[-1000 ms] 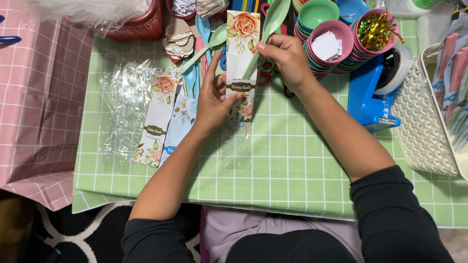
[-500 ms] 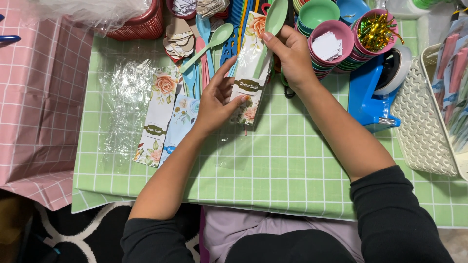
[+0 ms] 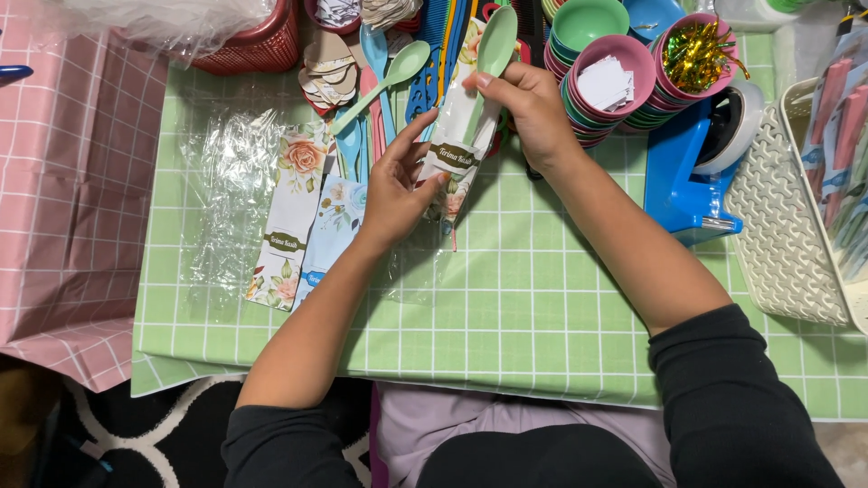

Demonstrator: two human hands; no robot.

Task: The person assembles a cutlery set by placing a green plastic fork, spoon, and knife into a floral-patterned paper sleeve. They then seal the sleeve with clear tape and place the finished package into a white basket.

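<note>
My left hand (image 3: 395,185) grips the lower part of a clear sleeve holding a floral printed card (image 3: 455,154), tilted up to the right. My right hand (image 3: 529,108) pinches the sleeve's top end together with a light green plastic spoon (image 3: 491,56) whose handle runs down into the sleeve. Another light green spoon (image 3: 391,72) lies on the table just left of the hands. Two more floral cards (image 3: 291,212) lie flat beside my left wrist on a pile of clear plastic sleeves (image 3: 221,181).
Stacked pink and green bowls (image 3: 604,86), one with white paper slips, one with gold tinsel (image 3: 692,56), stand at the back right. A blue tape dispenser (image 3: 692,158) and a white basket (image 3: 796,235) are at right. A red basket (image 3: 249,41) sits back left. Combs and spoons lie behind.
The sleeve with the card has tilted further right. The green spoon has gone deeper into its top, with my right hand moving up over the opening.
</note>
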